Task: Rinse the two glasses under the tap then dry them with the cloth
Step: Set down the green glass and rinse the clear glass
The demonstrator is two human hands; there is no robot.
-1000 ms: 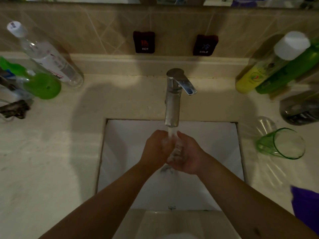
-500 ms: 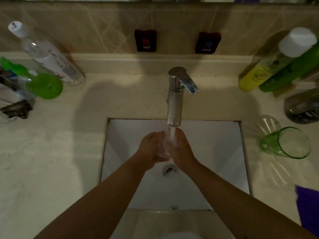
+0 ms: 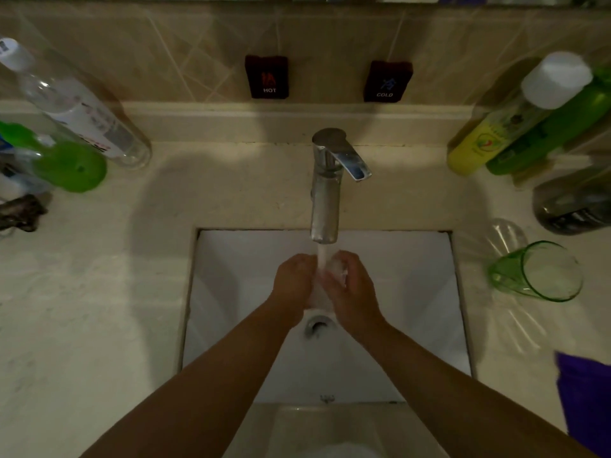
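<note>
My left hand (image 3: pixel 294 282) and right hand (image 3: pixel 355 292) cupped together under the running tap (image 3: pixel 325 193), any clear glass between them I cannot tell, green glass (image 3: pixel 535 272) lying on the counter (image 3: pixel 99 309), purple cloth (image 3: pixel 585 398) near it.

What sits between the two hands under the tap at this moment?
In the head view, a clear glass is between the left hand and right hand, with the tap's water stream running onto it.

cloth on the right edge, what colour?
Purple cloth, clearest in the head view.
</note>
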